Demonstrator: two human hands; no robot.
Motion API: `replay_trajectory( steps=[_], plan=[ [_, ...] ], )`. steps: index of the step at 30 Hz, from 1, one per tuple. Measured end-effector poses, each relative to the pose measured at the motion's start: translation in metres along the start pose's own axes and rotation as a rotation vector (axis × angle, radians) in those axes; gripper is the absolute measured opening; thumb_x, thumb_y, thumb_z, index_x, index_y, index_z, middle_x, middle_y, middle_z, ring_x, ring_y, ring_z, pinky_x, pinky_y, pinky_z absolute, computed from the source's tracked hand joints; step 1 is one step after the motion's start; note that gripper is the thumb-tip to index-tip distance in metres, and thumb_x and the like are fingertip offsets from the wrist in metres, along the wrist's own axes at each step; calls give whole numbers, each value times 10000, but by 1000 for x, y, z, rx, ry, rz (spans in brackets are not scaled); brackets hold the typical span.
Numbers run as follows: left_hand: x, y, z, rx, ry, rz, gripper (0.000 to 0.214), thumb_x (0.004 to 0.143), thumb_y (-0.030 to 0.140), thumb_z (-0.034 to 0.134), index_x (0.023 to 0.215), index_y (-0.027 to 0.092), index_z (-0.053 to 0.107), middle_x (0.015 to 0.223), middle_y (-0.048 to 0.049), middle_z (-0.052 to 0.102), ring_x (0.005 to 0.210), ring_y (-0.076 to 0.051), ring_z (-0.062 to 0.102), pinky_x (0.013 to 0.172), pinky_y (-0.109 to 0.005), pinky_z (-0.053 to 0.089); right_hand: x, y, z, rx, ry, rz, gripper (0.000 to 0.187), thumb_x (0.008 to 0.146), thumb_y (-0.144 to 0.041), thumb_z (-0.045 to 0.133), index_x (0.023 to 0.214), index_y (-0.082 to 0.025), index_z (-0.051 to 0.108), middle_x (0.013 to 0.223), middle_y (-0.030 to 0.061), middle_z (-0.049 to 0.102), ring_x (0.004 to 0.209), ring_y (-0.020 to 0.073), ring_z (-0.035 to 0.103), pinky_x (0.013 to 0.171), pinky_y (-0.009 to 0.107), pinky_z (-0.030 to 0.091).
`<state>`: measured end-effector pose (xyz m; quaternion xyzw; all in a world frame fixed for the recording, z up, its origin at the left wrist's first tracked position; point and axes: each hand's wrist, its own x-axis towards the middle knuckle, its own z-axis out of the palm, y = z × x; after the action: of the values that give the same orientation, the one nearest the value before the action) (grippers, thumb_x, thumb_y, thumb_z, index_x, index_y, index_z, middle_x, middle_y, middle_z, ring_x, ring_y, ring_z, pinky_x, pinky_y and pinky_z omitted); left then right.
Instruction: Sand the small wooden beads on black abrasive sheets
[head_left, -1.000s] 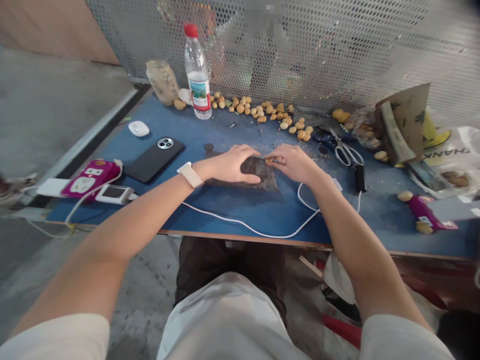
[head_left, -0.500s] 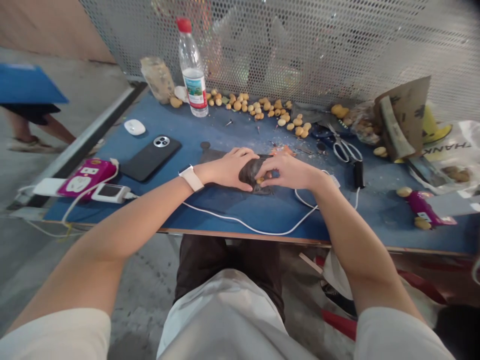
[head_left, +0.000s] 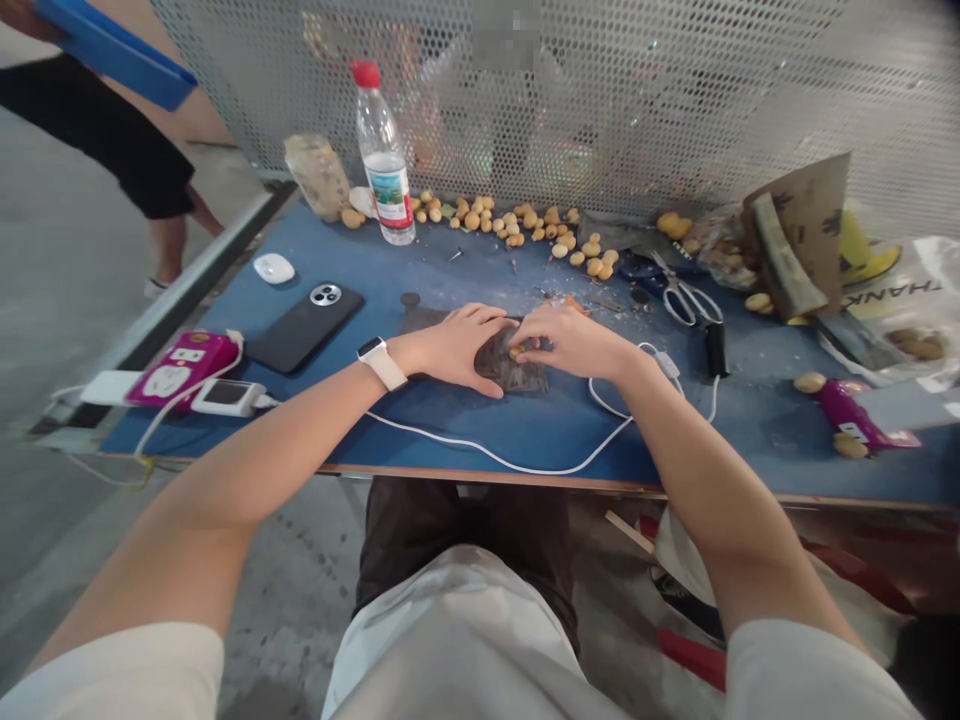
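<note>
My left hand (head_left: 465,347) lies with fingers spread on a worn dark grey sheet (head_left: 526,376), pressing it to the blue table. Over the sheet's right part, my right hand (head_left: 562,338) pinches a small round yellow-brown nut-like piece (head_left: 516,351) between thumb and fingertips. The piece is at or just above the sheet's surface; which one I cannot tell. Orange-brown scraps (head_left: 574,303) show just behind my right hand. Several similar yellow-brown pieces (head_left: 517,222) sit in a loose row along the back of the table.
A water bottle (head_left: 390,190) and a jar (head_left: 319,180) stand back left. Phone (head_left: 306,327), white mouse-shaped case (head_left: 274,268) and power strip (head_left: 184,370) are left. A white cable (head_left: 480,440) crosses the front. Scissors (head_left: 686,300) lie right. A person (head_left: 97,130) is beyond the left edge.
My left thumb and fingers have spread slightly wider apart. The right hand still pinches the small piece, moved slightly left. The person at left has come further into view.
</note>
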<state>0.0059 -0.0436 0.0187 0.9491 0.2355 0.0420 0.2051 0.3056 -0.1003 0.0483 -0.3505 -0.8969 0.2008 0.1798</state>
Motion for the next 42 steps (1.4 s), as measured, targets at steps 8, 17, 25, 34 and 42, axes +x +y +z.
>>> replay_trajectory(
  steps=[8, 17, 25, 34, 42],
  plan=[
    [0, -7, -3, 16, 24, -58, 1345, 980, 1018, 822, 2005, 230, 453, 2126, -239, 407, 1985, -555, 282, 1638, -706, 255, 1, -4, -1, -31, 20, 45, 119, 1117, -290, 870, 1149, -229, 966, 1041, 97, 894, 955, 279, 782, 1002, 425, 569],
    [4, -8, -4, 8, 8, -90, 1357, 921, 994, 882, 1985, 236, 512, 2141, -231, 386, 1979, -557, 292, 1636, -723, 263, 1, -11, -4, 202, -135, 46, 137, 1060, -373, 924, 1092, -249, 974, 1035, 57, 934, 893, 239, 793, 890, 380, 592],
    [3, -11, -4, -12, 15, -56, 1242, 923, 981, 901, 1920, 308, 596, 2129, -199, 413, 1966, -540, 299, 1625, -724, 271, 10, -14, 12, 161, -74, -36, 79, 1088, -310, 906, 1107, -248, 951, 1070, 69, 899, 934, 243, 777, 930, 384, 582],
    [4, -14, -2, -25, 22, -47, 1340, 904, 1008, 913, 1987, 330, 507, 2140, -184, 407, 1973, -542, 291, 1636, -724, 257, 2, -10, -1, 158, -83, 21, 123, 1101, -299, 882, 1155, -262, 986, 1151, 82, 964, 993, 262, 844, 959, 395, 634],
    [3, -9, -6, -18, 0, -74, 1307, 915, 993, 904, 1960, 290, 555, 2135, -215, 400, 1973, -538, 297, 1632, -727, 256, 8, -23, 3, 125, -133, 45, 78, 1095, -249, 900, 1100, -252, 978, 1064, 70, 939, 976, 253, 843, 955, 380, 612]
  ],
)
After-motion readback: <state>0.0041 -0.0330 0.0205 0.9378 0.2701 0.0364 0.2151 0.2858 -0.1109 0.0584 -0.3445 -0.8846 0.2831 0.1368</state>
